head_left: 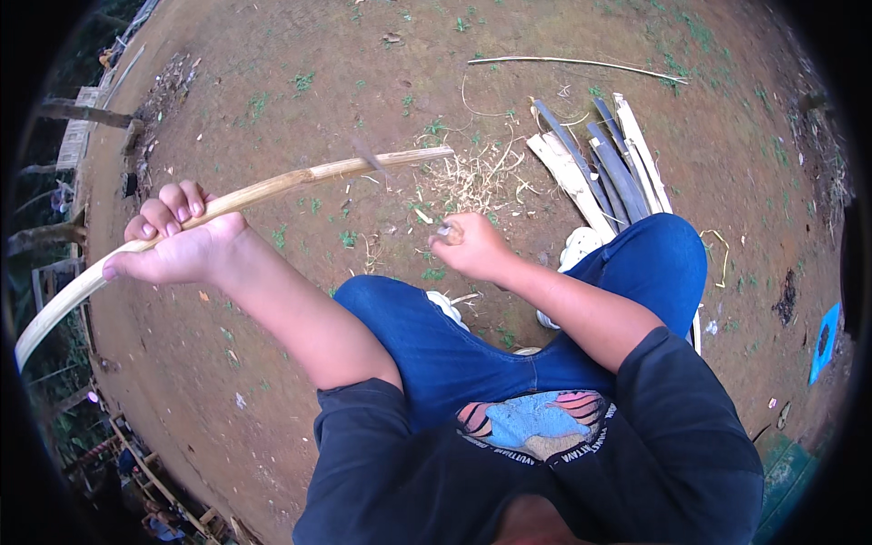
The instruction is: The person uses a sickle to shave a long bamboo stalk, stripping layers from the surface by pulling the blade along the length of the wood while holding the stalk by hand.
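Note:
My left hand (186,234) is closed around a long, pale bamboo strip (300,178), raised at the left. The strip runs from the far left edge to a tip above a pile of shavings (472,182). In front of my right knee, my right hand (477,247) is closed in a fist on a knife; its handle end (447,232) shows at the fingers. A thin, dark, blurred blade (368,156) crosses the strip near its far end. Motion blur hides the part between handle and blade.
Split bamboo pieces (618,168), dark on one face and pale on the other, lie in a bundle beyond my right knee. A thin stick (581,62) rests farther out on the dirt ground (272,109). A blue object (825,343) lies at the far right.

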Available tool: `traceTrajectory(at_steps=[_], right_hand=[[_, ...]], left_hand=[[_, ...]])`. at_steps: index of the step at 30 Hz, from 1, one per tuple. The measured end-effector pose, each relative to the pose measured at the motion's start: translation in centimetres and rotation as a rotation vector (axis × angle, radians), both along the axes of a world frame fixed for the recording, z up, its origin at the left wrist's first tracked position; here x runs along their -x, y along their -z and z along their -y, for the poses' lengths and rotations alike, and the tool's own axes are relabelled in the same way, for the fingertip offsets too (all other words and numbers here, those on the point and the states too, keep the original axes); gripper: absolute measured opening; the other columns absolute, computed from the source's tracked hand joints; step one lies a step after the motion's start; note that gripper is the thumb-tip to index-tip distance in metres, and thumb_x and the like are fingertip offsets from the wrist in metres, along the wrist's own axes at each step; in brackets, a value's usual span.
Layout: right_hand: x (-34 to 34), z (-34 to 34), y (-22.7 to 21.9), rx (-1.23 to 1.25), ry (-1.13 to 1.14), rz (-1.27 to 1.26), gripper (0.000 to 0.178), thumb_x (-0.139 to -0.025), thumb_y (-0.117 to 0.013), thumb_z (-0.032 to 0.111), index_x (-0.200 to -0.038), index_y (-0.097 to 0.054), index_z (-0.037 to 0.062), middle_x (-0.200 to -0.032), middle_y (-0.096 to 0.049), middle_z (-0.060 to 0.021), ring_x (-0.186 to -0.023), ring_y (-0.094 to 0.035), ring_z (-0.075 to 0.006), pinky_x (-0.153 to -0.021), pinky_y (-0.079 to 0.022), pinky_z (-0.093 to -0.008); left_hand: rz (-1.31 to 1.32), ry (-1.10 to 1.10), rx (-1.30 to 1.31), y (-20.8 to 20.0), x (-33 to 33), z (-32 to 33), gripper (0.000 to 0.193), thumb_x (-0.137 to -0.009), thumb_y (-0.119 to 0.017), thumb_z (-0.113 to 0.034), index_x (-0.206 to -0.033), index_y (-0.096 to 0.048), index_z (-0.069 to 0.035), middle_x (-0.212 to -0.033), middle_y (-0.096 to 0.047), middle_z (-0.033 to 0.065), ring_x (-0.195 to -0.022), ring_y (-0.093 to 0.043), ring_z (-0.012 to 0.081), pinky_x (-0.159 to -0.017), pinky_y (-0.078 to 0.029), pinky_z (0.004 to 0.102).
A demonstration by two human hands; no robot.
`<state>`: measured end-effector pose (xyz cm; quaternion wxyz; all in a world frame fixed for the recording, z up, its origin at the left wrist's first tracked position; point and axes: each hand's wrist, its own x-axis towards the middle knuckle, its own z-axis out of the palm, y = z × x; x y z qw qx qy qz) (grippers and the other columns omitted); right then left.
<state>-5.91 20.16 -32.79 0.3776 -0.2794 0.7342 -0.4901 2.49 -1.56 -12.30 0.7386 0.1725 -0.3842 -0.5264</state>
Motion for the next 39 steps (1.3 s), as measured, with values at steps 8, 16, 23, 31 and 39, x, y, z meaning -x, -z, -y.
traceTrajectory(at_steps=[8, 16, 23, 31, 39], right_hand=[[3.2, -1.7, 4.8, -0.148, 0.022, -0.057, 0.022, -0.075, -0.064, 0.019, -0.063, -0.056, 0.0024, -0.055, -0.056, -0.0083, -0.051, -0.054, -0.0186, -0.055, -0.046, -0.0356], [0.1, 0.4, -2.1, 0.135, -0.099, -0.072, 0.022, -0.077, -0.063, 0.019, -0.064, -0.056, 0.0029, -0.058, -0.058, -0.0068, -0.053, -0.054, -0.0159, -0.054, -0.045, -0.0335], [2.7, 0.2, 0.8, -0.06, 0.015, 0.025, 0.022, -0.076, -0.064, 0.021, -0.065, -0.057, 0.0038, -0.06, -0.06, -0.0085, -0.053, -0.056, -0.0185, -0.055, -0.045, -0.0354], [3.7, -1.2, 4.0, -0.149, 0.068, 0.011, 0.02, -0.074, -0.064, 0.021, -0.066, -0.057, 0.0032, -0.062, -0.061, -0.0095, -0.058, -0.06, -0.0208, -0.059, -0.048, -0.0365], [0.1, 0.0, -1.2, 0.089, -0.048, -0.04, 0.025, -0.077, -0.065, 0.022, -0.064, -0.055, 0.0035, -0.058, -0.057, -0.0065, -0.056, -0.055, -0.0146, -0.054, -0.045, -0.0344]], left_hand=[[-0.044, 0.133, 0.071, 0.1, 0.0, -0.1, 0.065, -0.087, -0.025, -0.075, -0.058, -0.032, -0.017, -0.043, -0.026, -0.0038, -0.035, -0.023, 0.009, -0.031, -0.021, 0.0193], [-0.052, 0.066, -0.001, 0.7, 0.4, 0.1, 0.065, -0.087, -0.023, -0.075, -0.06, -0.033, -0.017, -0.043, -0.026, -0.0036, -0.036, -0.023, 0.0086, -0.031, -0.02, 0.0197], [-0.068, 0.054, 0.057, 0.2, 0.7, 0.0, 0.066, -0.086, -0.022, -0.076, -0.059, -0.033, -0.017, -0.043, -0.024, -0.0037, -0.036, -0.023, 0.0086, -0.032, -0.02, 0.0196], [-0.017, 0.126, 0.087, 0.2, 0.5, 0.3, 0.066, -0.085, -0.023, -0.078, -0.059, -0.032, -0.017, -0.044, -0.024, -0.0035, -0.037, -0.024, 0.0093, -0.033, -0.02, 0.0204], [0.028, 0.021, 0.064, 0.5, -0.1, 0.5, 0.066, -0.085, -0.025, -0.078, -0.061, -0.033, -0.017, -0.045, -0.025, -0.0028, -0.038, -0.024, 0.0099, -0.034, -0.019, 0.0214]])
